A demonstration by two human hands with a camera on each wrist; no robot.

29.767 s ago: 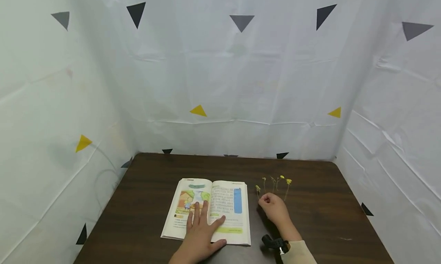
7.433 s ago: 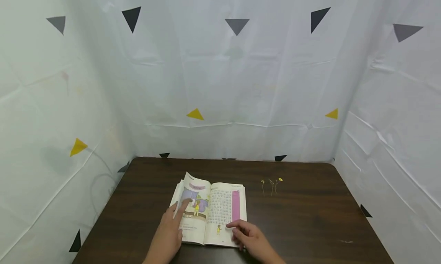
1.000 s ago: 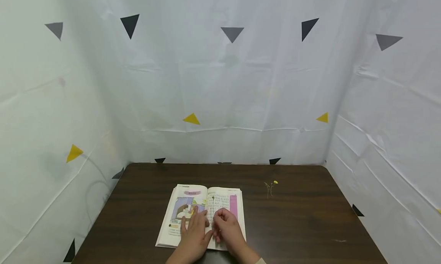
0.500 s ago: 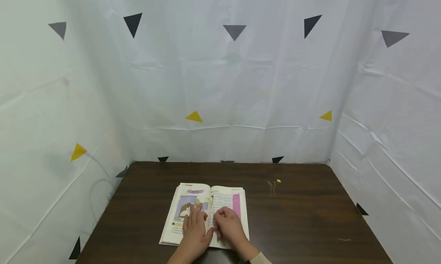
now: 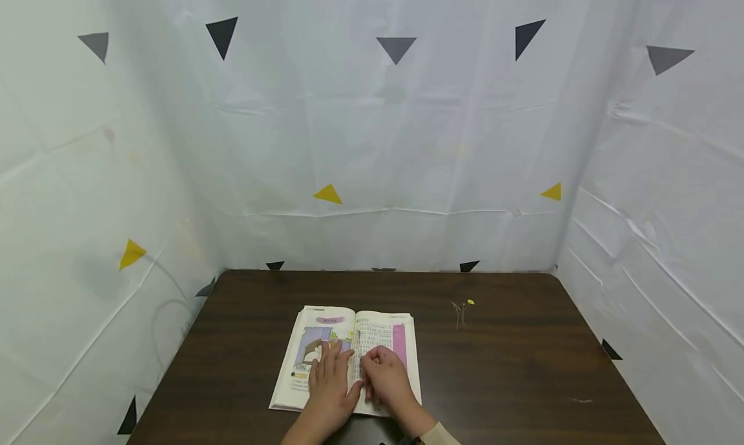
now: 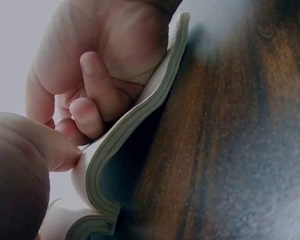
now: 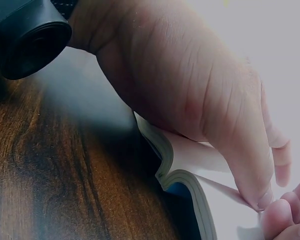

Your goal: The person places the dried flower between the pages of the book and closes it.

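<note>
The step in hand looks like laying one thin flower sprig [image 5: 358,340] on the right side of the illustrated book [image 5: 378,332], beside the gutter; it shows faintly, so its exact lie is uncertain. The right hand [image 5: 386,380] pinches the stem between thumb and fingers; the left hand [image 5: 330,387] rests flat, fingers spread, its thumb just beside that pinch. The next move seems to call for a gentle release, stem kept straight. One book; two more flowers, the yellow-headed flower [image 5: 470,302] and the drab-headed flower [image 5: 455,308], lie close together on the bench [image 5: 523,354].
</note>
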